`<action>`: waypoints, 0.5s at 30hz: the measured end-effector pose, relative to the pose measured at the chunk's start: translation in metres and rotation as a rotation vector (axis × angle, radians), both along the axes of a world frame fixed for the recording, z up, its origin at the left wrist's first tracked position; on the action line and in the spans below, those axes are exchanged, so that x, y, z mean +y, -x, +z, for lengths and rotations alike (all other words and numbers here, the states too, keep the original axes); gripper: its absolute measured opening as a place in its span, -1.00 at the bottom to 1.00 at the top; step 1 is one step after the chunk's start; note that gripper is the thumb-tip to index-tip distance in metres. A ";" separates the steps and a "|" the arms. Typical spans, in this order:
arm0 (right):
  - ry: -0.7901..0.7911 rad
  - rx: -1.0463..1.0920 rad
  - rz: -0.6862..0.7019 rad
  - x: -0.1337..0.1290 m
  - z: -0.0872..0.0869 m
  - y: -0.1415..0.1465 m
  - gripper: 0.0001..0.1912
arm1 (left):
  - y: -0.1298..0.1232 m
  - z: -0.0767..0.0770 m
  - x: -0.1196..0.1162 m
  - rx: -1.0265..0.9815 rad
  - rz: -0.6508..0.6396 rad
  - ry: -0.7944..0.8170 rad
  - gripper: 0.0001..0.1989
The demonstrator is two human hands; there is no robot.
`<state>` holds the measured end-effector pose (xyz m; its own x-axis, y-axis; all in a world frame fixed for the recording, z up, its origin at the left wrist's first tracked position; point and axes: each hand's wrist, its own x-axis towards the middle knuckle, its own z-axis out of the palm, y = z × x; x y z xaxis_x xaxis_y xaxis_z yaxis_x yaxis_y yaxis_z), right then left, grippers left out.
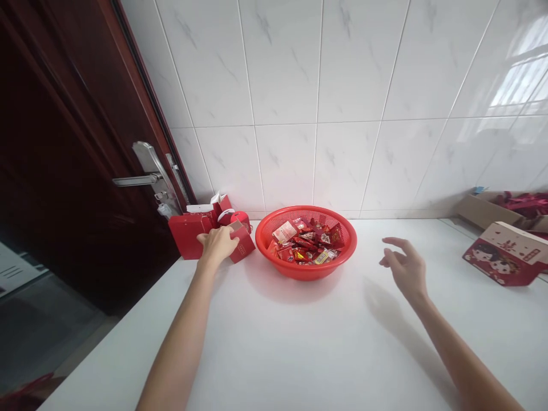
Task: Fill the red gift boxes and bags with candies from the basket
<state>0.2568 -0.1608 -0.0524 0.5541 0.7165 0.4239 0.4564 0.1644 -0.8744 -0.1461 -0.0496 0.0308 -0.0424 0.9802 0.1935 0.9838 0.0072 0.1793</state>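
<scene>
Small red box [244, 245], gold print, sat tilted just left of the red basket [306, 273]; bigger red box [186, 242] stood farther left. Basket was round, upright, perforated, mostly red wrapped packets [305, 242] heaped inside.

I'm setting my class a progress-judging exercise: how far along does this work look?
Seemingly done: the basket holds many wrapped packets, and a printed box sits apart at the right. In hand: the left hand is at a small red box, grip unclear; the right hand is empty. Perhaps left: the packets lying loose in the basket; the exact stage can't be told.
</scene>
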 end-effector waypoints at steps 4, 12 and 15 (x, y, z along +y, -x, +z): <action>0.020 -0.102 0.122 -0.006 -0.012 0.021 -0.66 | -0.010 0.017 -0.020 0.087 -0.017 0.096 -0.67; -0.113 -0.184 0.360 -0.014 -0.020 0.049 -0.81 | -0.036 0.039 -0.074 -0.043 -0.346 0.306 -0.54; -0.196 -0.264 0.557 -0.022 -0.018 0.069 -0.80 | -0.060 0.033 -0.093 -0.135 -0.525 0.301 -0.57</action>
